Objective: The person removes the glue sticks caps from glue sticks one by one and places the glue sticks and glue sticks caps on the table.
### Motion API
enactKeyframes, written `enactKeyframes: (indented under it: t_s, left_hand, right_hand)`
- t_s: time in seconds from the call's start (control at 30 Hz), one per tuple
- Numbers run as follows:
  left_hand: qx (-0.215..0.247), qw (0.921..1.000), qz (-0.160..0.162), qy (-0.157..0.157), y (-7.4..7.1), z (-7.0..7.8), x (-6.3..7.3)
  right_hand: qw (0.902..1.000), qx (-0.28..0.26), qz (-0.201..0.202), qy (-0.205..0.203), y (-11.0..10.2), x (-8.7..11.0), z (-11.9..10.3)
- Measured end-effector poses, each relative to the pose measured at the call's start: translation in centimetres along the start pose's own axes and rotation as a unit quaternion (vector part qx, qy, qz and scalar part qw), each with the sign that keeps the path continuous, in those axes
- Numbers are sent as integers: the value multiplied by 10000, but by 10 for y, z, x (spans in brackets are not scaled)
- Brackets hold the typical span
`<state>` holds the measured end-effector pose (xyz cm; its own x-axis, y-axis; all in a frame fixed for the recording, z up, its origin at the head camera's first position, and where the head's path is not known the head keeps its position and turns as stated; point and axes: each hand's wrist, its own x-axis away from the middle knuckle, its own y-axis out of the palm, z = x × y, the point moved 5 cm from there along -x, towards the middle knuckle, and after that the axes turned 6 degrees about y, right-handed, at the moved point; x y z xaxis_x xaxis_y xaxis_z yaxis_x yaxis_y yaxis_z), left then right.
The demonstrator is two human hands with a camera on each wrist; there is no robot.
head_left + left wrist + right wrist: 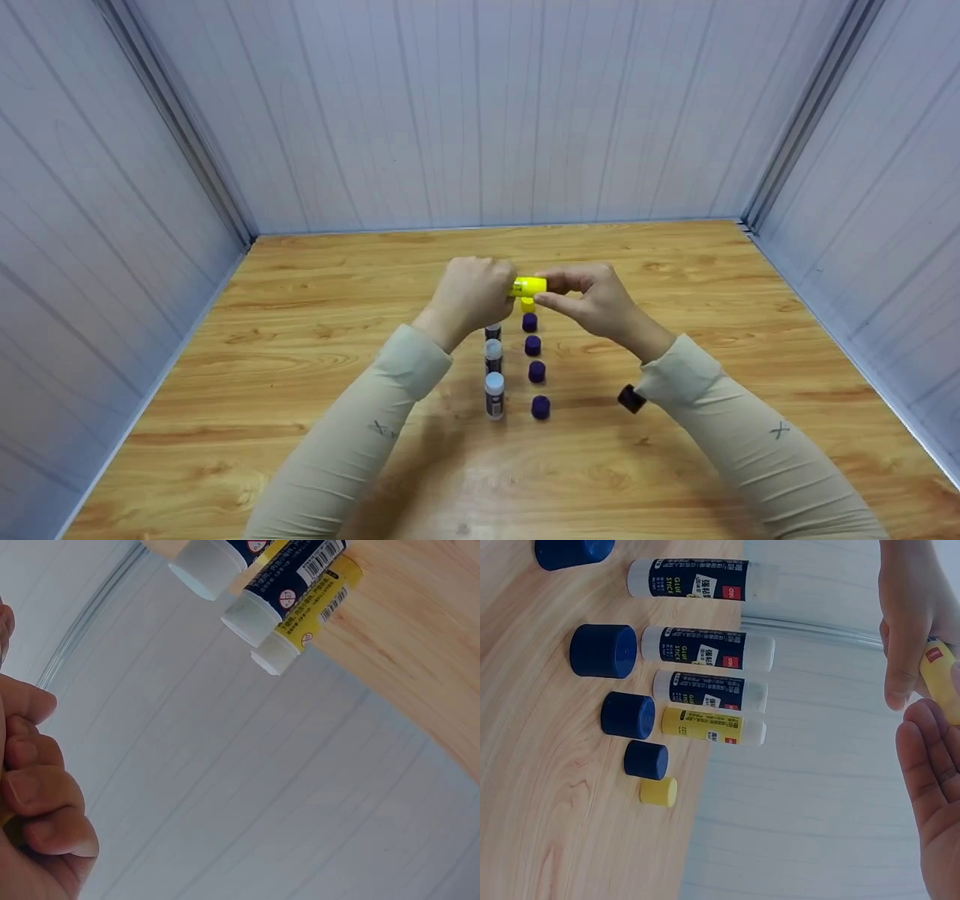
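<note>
A yellow glue stick (pixel 529 286) lies sideways between my two hands, raised over the table. My left hand (pixel 474 292) grips its left part in curled fingers, which hide that end. Thumb and fingers of my right hand (pixel 589 298) pinch the plain yellow right end. From the right wrist view, the label of this glue stick (pixel 939 675) shows red and faces the camera. Below, dark blue glue sticks (pixel 494 396) with white tops stand upright in a row, and one yellow glue stick (pixel 705 726) stands at the far end of it.
Right of the row, several dark blue caps (pixel 540 407) and one yellow cap (pixel 528 305) form a second line on the wooden table (pixel 315 360). A small black object (pixel 631 398) shows by the right sleeve. Pale panel walls (pixel 480 112) enclose the table at the back and sides.
</note>
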<state>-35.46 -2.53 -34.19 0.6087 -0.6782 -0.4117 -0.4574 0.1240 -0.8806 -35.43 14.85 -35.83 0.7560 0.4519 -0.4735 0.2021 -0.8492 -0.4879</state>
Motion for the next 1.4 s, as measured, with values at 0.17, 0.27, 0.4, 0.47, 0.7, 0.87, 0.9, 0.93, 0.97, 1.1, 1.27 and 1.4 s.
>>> enactKeyframes:
  t_s: [0.17,0.27,0.4,0.47,0.7,0.87,0.9,0.93,0.97,1.1,1.27,1.4]
  left_hand:
    - [125,9998,-145,-17,1,-1,0]
    - [338,9991,-273,4,2,-4,0]
    - [483,9977,-395,-269,4,-20,7]
    - [397,9971,-359,-541,5,-33,13]
    - [384,9962,-180,-763,7,-52,22]
    - [306,9963,-245,-763,8,-52,22]
    - [306,9963,-247,-769,8,-53,23]
    - [301,9962,-235,-779,8,-53,23]
    - [319,9961,-224,-787,9,-54,24]
    - [512,9949,-186,-847,12,-56,24]
    - [718,9920,-174,-1024,15,-59,25]
    - [816,9900,-211,-1127,17,-60,26]
  right_hand:
    - [10000,-41,51,-74,1,1,0]
    - [10000,-11,28,-71,1,1,2]
    - [9996,75,246,124,-11,4,10]
    - [9982,110,494,313,-21,6,17]
    - [9949,219,639,749,-36,9,32]
    - [9942,266,563,877,-35,6,33]
    - [9942,278,542,887,-35,6,34]
    - [9940,292,521,914,-35,5,36]
    - [9938,299,499,948,-35,4,38]
    - [9916,510,417,1109,-36,2,43]
    - [9896,856,366,1092,-36,-6,48]
    - [9883,1003,293,1109,-34,-13,52]
